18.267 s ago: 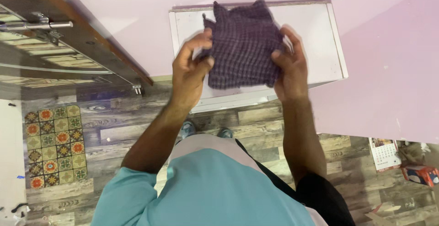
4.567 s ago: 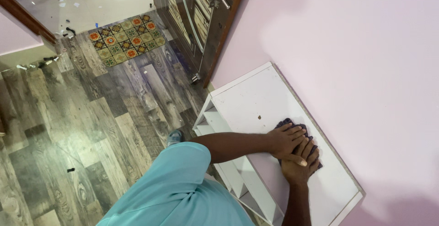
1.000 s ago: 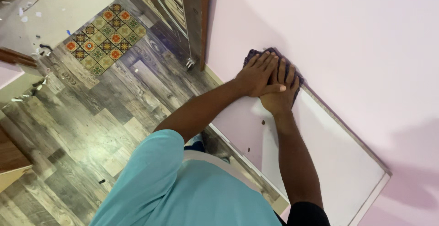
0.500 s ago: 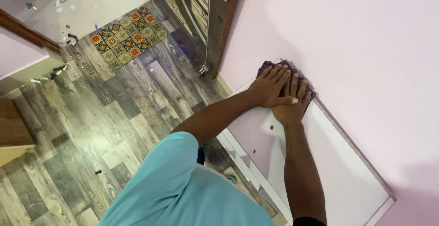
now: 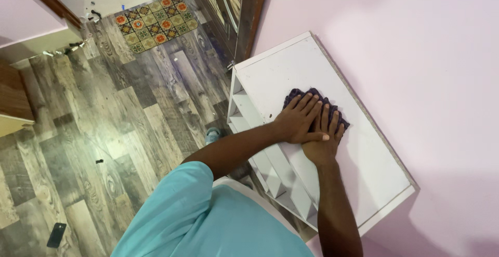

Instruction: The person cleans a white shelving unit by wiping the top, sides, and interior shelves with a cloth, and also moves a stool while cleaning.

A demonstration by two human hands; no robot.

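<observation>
A dark purple checked cloth [image 5: 311,95] lies on the flat top of a white shelf unit [image 5: 283,67] that stands against the pink wall. Both my hands press flat on the cloth near the middle of the top. My left hand [image 5: 298,121] reaches in from the left and lies partly over my right hand [image 5: 325,141], which comes up from below. Only the far edge of the cloth shows past my fingers. A few small dark specks mark the white top near my left wrist.
Open compartments [image 5: 260,150] run along the shelf's front. A dark wooden door [image 5: 244,2] stands left of the shelf, with a patterned mat [image 5: 156,15] beyond it. On the wood-pattern floor lie a flat black object [image 5: 56,234] and a small dark bit [image 5: 99,161]. My shoe [image 5: 212,133] shows below.
My two hands have slid the cloth from the shelf top's far corner by the door back toward its middle. The view has shifted, showing more of the shelf's front.
</observation>
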